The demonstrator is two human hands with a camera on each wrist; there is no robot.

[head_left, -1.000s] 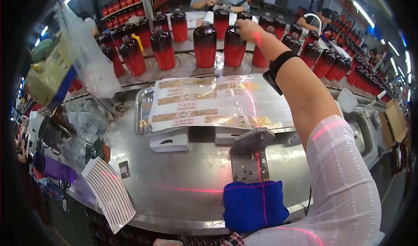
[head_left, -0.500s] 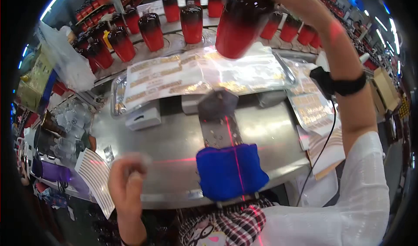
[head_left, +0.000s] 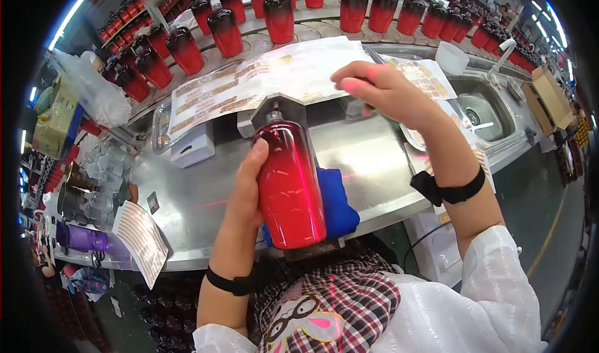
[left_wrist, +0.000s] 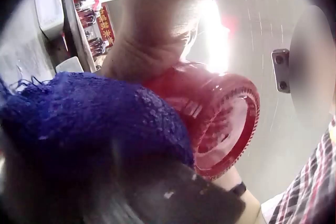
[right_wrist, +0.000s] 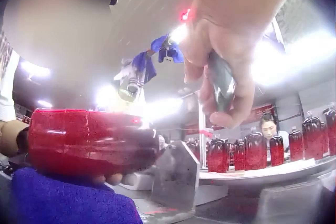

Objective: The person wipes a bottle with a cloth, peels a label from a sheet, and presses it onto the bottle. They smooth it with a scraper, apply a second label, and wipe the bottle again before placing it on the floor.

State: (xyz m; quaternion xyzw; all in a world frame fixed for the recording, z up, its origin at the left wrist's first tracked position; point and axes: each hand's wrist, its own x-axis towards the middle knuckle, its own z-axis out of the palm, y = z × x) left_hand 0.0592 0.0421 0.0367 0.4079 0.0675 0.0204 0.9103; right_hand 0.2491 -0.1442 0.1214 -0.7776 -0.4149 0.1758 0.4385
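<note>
A glossy red bottle with a dark top [head_left: 290, 187] lies tilted over a blue cloth [head_left: 337, 203], its neck at a grey metal bracket [head_left: 279, 111]. My left hand [head_left: 246, 184] grips its side, thumb on the upper face; in the left wrist view the bottle's ribbed base [left_wrist: 226, 129] shows beside the cloth [left_wrist: 94, 119]. Off to the right of the bracket, my right hand [head_left: 393, 97] is raised above the tray area, fingers loosely bent and apart from the bottle. In the right wrist view a dark patch shows between that hand's [right_wrist: 231, 40] fingers; what it is, I cannot tell.
Printed gold-patterned sheets [head_left: 249, 81] lie on a tray behind the bracket. More red-black bottles [head_left: 278, 19] line the curved conveyor. A sink [head_left: 483, 112] is at right, a striped sheet [head_left: 142, 240] at left, a white box [head_left: 192, 147] under the tray.
The bottle has come from the conveyor down to the bracket and cloth. My left hand has come in and now grips it; my right hand has let go and stands apart from it.
</note>
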